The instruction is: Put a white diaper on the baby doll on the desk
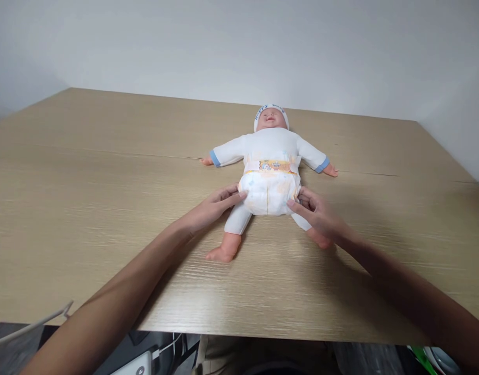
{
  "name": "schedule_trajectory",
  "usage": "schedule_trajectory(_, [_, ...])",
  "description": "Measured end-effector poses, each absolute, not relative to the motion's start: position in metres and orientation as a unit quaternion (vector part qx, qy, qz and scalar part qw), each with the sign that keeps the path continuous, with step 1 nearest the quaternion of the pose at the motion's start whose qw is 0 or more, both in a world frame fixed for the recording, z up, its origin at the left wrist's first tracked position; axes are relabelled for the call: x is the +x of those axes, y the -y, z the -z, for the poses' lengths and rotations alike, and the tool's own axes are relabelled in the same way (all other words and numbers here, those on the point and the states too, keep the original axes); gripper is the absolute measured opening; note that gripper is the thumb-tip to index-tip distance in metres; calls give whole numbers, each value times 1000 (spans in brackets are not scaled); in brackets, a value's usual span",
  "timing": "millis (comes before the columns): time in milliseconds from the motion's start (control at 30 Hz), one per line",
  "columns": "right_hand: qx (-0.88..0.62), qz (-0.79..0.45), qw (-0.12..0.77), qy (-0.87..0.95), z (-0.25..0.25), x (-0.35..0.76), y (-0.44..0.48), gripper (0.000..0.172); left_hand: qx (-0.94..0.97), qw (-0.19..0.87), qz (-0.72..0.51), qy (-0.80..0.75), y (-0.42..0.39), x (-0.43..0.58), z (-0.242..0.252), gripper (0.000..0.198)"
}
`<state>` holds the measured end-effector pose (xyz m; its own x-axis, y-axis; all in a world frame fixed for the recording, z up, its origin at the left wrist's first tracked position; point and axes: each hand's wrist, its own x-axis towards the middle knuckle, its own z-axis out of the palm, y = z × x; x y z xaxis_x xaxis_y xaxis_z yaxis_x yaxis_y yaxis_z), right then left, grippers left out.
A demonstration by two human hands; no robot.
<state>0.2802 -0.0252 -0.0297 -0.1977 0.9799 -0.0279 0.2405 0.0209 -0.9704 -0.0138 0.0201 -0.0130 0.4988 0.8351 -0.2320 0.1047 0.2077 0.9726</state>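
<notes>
A baby doll (271, 140) in a white suit with blue cuffs and a printed cap lies on its back, head away from me, arms and legs spread. Around its hips is a white diaper (268, 195) with an orange printed band across the waist. My left hand (223, 200) pinches the diaper's edge at the leg opening on the left, thumb on top. On the opposite side, my right hand (311, 208) has the other leg edge between thumb and fingers. It partly covers the doll's leg on that side.
The doll lies on a wide wooden table (106, 208) with a seam across it, backed by a pale wall (239, 47). A white cable (32, 330) crosses the front left edge. Below the front edge are a white device (135, 364) and a green object (422, 359).
</notes>
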Motion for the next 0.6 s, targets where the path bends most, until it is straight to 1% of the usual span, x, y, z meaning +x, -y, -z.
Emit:
schedule_trajectory(100, [-499, -531, 415, 545, 28, 280, 24, 43, 547, 635, -301, -454, -20, -15, 19, 54])
schedule_trajectory(233, [-545, -515, 431, 502, 22, 280, 23, 55, 536, 624, -312, -476, -18, -14, 21, 49])
schedule_trajectory(333, [-551, -513, 432, 498, 22, 280, 21, 59, 529, 627, -321, -473, -17, -12, 21, 46])
schedule_trajectory(433, [-558, -516, 427, 489, 24, 281, 21, 59, 528, 630, -324, -469, -17, -11, 19, 46])
schedule_trajectory(600, [-538, -526, 435, 494, 25, 280, 23, 49, 530, 636, -322, -460, -16, -11, 19, 41])
